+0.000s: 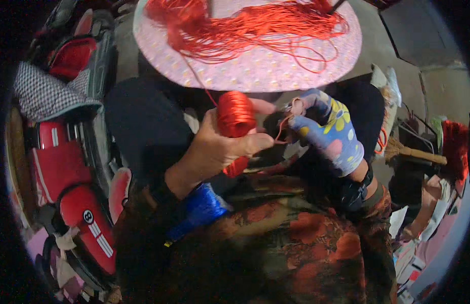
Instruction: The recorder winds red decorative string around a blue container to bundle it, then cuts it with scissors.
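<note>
My left hand is wrapped round a wound bundle of glossy red cord, held upright above my lap. A strand runs from it up to a loose hank of red cord spread on a round, pink patterned tabletop. To the right, my right hand wears a blue flowered glove with bare fingertips. Its fingers pinch a thin red cord end, which reaches across to my left fingertips. Part of the bundle's lower end shows below my left palm.
A shiny blue bundle lies against my left forearm. On the left stand a red and black wheeled thing and a checked cloth. At right are a hand broom, orange-red scissor handles and scattered papers.
</note>
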The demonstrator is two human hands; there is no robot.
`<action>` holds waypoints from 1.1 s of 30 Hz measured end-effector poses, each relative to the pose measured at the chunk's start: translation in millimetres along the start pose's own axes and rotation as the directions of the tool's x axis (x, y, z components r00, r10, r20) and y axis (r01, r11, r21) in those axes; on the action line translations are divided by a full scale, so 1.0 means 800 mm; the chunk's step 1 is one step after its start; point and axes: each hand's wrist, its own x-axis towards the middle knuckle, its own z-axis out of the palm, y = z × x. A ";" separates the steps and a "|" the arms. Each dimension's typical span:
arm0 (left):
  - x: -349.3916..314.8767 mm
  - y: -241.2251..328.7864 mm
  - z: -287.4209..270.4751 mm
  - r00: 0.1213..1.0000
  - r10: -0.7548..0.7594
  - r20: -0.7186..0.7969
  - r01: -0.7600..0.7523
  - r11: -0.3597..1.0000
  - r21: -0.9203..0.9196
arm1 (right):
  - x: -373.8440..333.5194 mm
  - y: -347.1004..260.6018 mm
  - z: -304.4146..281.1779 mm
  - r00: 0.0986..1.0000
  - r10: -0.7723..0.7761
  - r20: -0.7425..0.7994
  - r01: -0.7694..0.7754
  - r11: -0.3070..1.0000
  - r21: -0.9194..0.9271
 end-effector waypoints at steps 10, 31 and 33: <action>-0.009 0.000 -0.017 0.991 0.032 -0.129 -0.027 0.999 0.042 | 0.023 0.015 0.049 0.981 -0.189 -0.034 0.167 0.927 -0.336; 0.004 -0.006 -0.020 0.965 -0.250 0.075 0.208 0.912 0.354 | 0.013 -0.001 0.009 0.810 -0.494 0.316 0.582 0.617 -0.529; 0.007 -0.031 -0.023 0.967 -0.237 0.091 0.176 0.883 0.435 | 0.016 -0.023 0.024 0.767 -0.452 0.455 0.636 0.443 -0.633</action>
